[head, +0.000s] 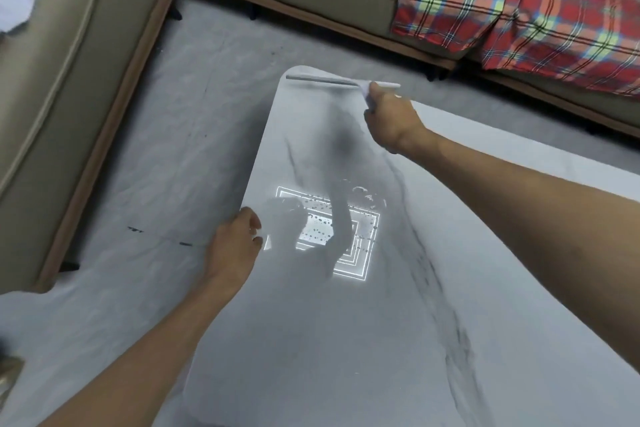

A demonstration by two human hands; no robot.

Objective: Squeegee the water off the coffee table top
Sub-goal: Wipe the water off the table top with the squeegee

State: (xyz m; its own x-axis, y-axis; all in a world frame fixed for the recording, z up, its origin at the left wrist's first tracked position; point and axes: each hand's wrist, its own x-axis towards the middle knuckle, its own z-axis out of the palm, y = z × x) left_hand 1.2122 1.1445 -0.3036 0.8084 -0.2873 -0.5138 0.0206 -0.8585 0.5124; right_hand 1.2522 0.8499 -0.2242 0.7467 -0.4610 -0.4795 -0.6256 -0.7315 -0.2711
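Observation:
The coffee table top (346,340) is glossy white marble with dark veins. Water droplets (322,232) bead near its middle, where a ceiling light reflects. A white squeegee (322,80) with a dark rubber blade lies across the table's far left corner. My right hand (389,118) is closed around the squeegee's handle, arm stretched over the table. My left hand (237,243) rests at the table's left edge, fingers curled on the rim, holding nothing else.
A beige sofa (62,87) runs along the left and the back. A red plaid blanket (502,7) drapes over the sofa at the top right. Pale grey marbled floor (166,166) lies between sofa and table.

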